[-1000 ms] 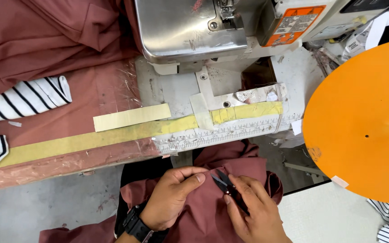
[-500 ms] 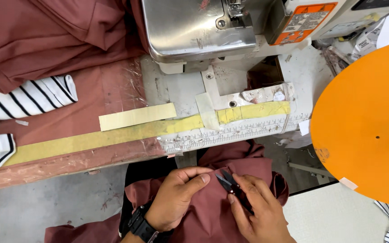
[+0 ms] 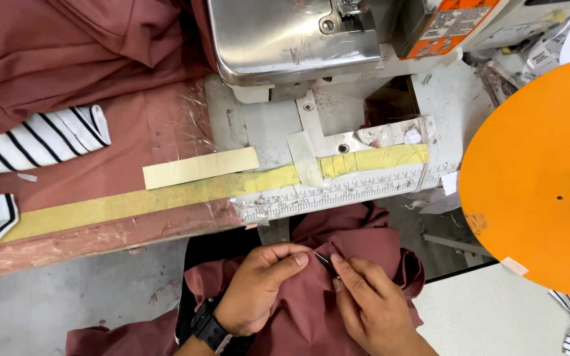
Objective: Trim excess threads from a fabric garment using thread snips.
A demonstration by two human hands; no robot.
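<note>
Two hands over maroon cloth (image 3: pixel 311 316) bunched below front edge of counter (image 3: pixel 133 227). Left hand (image 3: pixel 258 290), black watch (image 3: pixel 209 327) on wrist, pinches cloth fold. Right hand (image 3: pixel 367 303) grips small dark snips (image 3: pixel 324 262), mostly hidden between fingers. One metal sewing machine (image 3: pixel 291 36) at counter's back edge, top cut off. One orange disc (image 3: pixel 536 178), right side cut off. Two striped pieces (image 3: pixel 41 142), left edge.

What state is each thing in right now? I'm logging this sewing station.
Left hand: pinching the maroon fabric.
Right hand: holding a small dark tool, pressed on the fabric.
Maroon fabric: bunched on the lap.
Sewing machine: nothing under it.
Yellow tape: stuck flat along the table edge.
</note>
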